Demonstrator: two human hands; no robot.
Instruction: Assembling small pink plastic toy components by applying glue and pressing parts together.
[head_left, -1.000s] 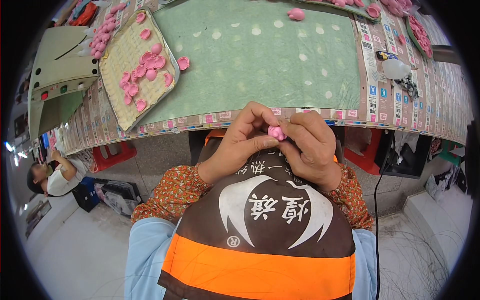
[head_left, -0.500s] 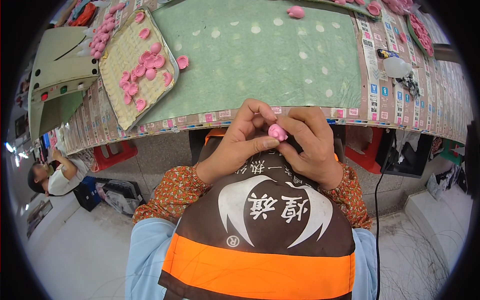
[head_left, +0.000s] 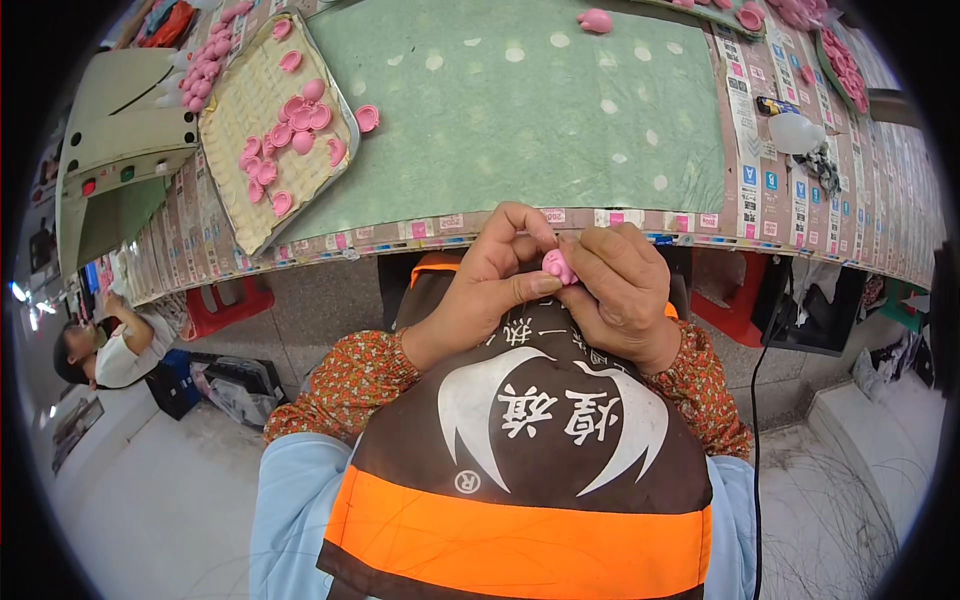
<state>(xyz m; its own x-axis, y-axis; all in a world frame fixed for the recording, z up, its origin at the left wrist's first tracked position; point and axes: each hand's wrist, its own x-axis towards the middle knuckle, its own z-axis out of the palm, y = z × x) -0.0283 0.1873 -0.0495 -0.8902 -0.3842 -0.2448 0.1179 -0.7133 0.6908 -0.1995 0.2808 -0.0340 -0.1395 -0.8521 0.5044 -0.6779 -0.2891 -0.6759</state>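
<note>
Between my two hands, just in front of the table edge, is a small rounded pink plastic piece (head_left: 559, 267) with raised bumps, like a little pig figure. My left hand (head_left: 500, 265) pinches it from the left, with the thumb along its lower side. From the right, the bent fingers and thumb of my right hand (head_left: 625, 290) close on it too. The fingers cover part of the piece. On a cream-lined tray (head_left: 225, 165) at the left lie several loose pink shell halves (head_left: 300, 118), some hollow side up. One more pink shell (head_left: 367, 118) rests beside the tray's right rim.
A green spotted cloth (head_left: 520, 130) covers the table's middle. Pink round pieces (head_left: 205, 70) are heaped behind the tray, near a beige machine (head_left: 125, 140). One pink piece (head_left: 595, 20) lies at the far edge. A white bottle (head_left: 795, 133) stands right. Red stools (head_left: 228, 308) are under the table.
Both hands stay on the pink piece, which has turned slightly between the fingers. My right fingers are curled closer over it.
</note>
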